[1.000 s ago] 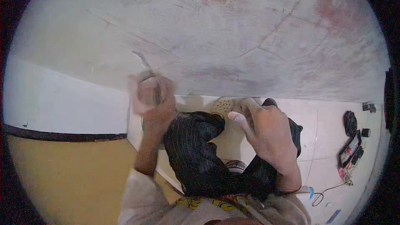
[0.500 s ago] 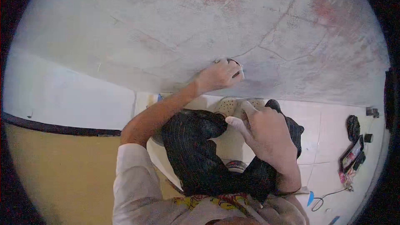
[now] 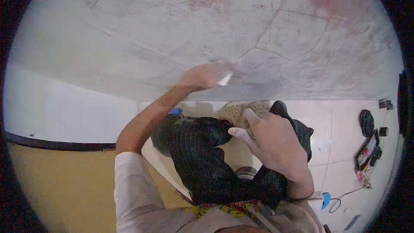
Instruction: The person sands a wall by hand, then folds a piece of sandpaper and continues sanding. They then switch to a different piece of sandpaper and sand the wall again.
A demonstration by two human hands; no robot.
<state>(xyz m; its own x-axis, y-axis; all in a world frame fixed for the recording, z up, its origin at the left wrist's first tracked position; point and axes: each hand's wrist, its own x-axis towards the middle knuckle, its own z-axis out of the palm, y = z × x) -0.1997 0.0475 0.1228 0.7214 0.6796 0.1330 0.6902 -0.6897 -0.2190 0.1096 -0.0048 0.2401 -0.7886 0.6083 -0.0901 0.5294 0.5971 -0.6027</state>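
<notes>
My left hand (image 3: 209,74) is pressed close to the rough grey-white wall (image 3: 142,30), its fingers smeared by motion. A small piece of sandpaper (image 3: 224,79), pale on the side that shows, sticks out from under the fingers. Cracks and reddish patches mark the wall above the hand. Over my right knee, my right hand (image 3: 276,140) rests with thumb and forefinger apart and nothing visible between them. White dust coats its thumb and fingertip. The other right fingers are mostly hidden.
Pale clogs (image 3: 233,110) stand at the wall's foot, between my dark striped trousers (image 3: 198,155). On the white tiled floor (image 3: 321,146) at right lie a black bundle (image 3: 366,123), a framed item (image 3: 368,153) and a cable (image 3: 345,195). A brown surface (image 3: 64,181) is at left.
My left hand has moved a little left along the wall with the sandpaper and is now blurred. The view has shifted slightly; my right hand stays over the knee.
</notes>
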